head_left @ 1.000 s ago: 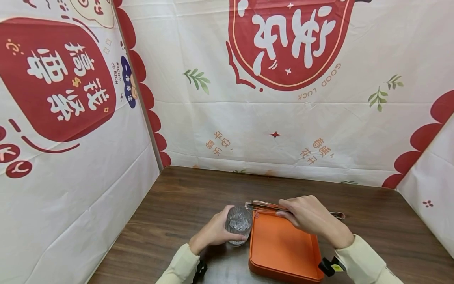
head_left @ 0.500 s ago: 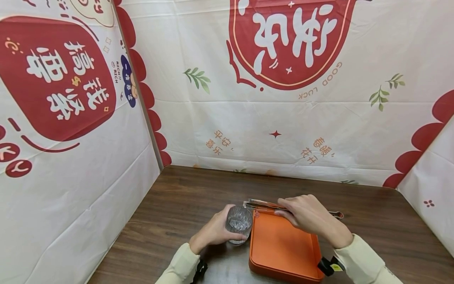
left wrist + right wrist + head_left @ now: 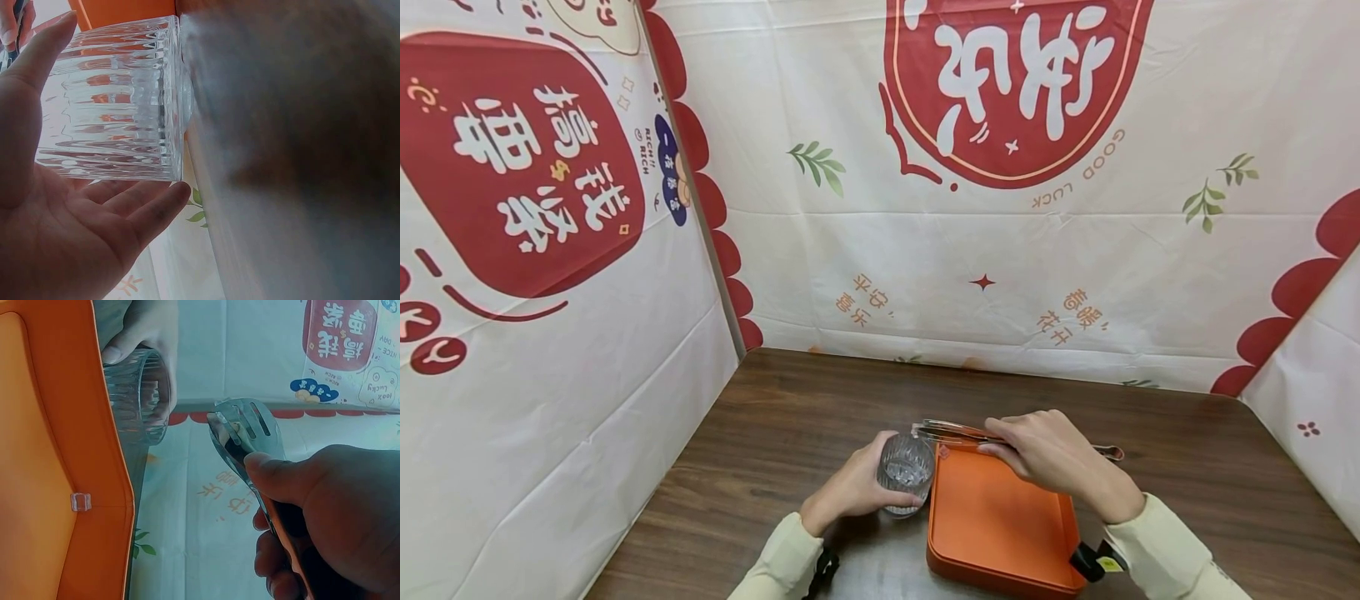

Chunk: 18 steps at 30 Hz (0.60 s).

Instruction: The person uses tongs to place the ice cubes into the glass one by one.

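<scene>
My left hand grips a clear ribbed drinking glass, thumb on one side and fingers on the other. The glass is beside the left wall of a shallow orange tray. My right hand holds metal serving tongs by the middle, over the tray's far edge. Their slotted tips lie just beyond the glass's rim. A small clear cube, like an ice cube, shows at the tips. Another clear cube lies in a corner of the tray.
Everything stands on a dark wood-grain table. White printed cloth hangs behind the table's far edge, and a second cloth covers the left side.
The tongs in my right hand have shifted slightly left, bringing their tips closer over the glass's rim. My left hand and the glass stay where they were.
</scene>
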Motion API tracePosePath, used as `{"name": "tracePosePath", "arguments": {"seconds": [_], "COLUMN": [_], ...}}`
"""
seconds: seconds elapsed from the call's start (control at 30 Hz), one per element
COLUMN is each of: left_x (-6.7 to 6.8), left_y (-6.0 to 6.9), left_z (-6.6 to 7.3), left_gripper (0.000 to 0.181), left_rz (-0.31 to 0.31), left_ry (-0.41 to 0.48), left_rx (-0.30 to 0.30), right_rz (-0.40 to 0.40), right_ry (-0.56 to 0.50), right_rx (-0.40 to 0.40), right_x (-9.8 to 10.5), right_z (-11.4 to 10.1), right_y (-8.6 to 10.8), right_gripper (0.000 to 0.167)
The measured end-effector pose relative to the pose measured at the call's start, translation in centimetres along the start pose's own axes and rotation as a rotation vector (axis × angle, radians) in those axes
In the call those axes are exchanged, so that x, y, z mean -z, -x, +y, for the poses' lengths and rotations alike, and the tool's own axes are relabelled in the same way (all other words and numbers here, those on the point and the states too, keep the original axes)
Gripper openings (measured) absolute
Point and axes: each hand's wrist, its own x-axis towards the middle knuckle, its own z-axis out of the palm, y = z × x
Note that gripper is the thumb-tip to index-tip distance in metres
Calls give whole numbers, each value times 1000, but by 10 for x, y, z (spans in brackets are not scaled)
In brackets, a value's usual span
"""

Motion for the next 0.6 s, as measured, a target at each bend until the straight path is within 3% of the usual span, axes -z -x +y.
{"name": "tracePosePath", "arguments": {"seconds": [0.6], "left_x": [1], "left_y": [0], "left_z": [1], "left_gripper": [93], "left_rz": [-4], "left_ry": [-8], "left_rx": [1], "right_rz": [-34], "right_ry": [-16], "right_rx": [-33], "right_x": [-3], "right_z": [-1], "right_y": [2], "right_gripper": [35]}}
